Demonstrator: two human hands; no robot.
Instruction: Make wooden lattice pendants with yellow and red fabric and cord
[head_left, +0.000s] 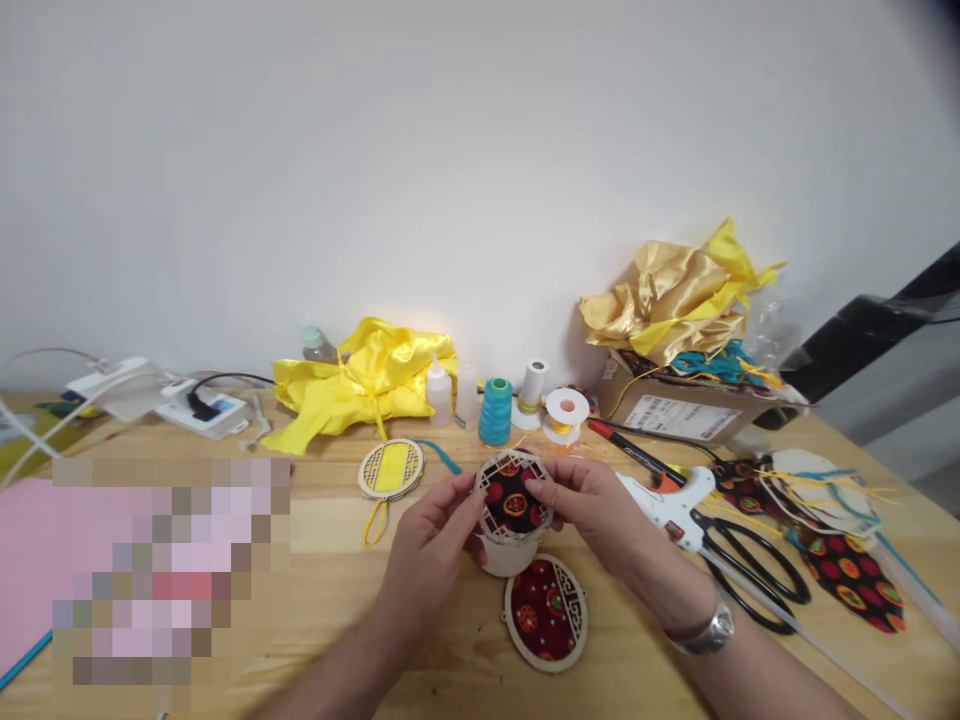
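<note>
Between my two hands is a round wooden lattice frame (514,505) with dark patterned fabric showing in it. A pale round disc (510,555) juts out beneath its lower edge. My left hand (442,525) grips the left rim, thumb on the front. On the other side my right hand (592,505) pinches the upper right rim, its thumb resting on the fabric. Just below, a second round wooden frame (546,612) with dark red patterned fabric lies on the table. Left of my hands lies a frame with yellow fabric (391,468) and a yellow loop.
Along the wall stand yellow satin (360,375), small bottles (439,390), a teal thread cone (496,412) and a ribbon spool (566,412). On the right are a marker (637,452), a glue gun (679,505), black-handled scissors (757,570) and a cardboard box (675,405). A power strip (206,410) sits left.
</note>
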